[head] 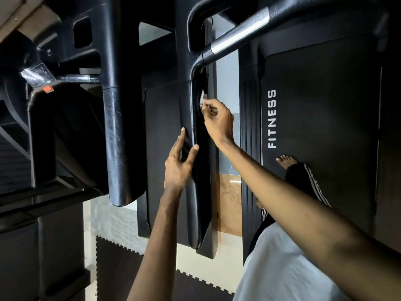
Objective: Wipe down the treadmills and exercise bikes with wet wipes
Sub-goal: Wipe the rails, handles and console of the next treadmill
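A: Which bit r u on?

B: Treadmill side rail [199, 213], the long black one. Left to right: my left hand [179, 166] lies on its outer face, fingers spread & mostly straight, holding nothing, just steadying. The wet wipe [202, 100] sits further up, on the rail's inner edge, pinched btwn thumb & curled fingertips of my right hand [219, 121].

A: So mid-wipe?

B: Looks it, imo; can't tell how much of the rail is clean. Next I'd drag the wipe down the rail twd me w/ even pressure, then do the handlebar [240, 32] above & the deck [325, 148] marked FITNESS on the right.
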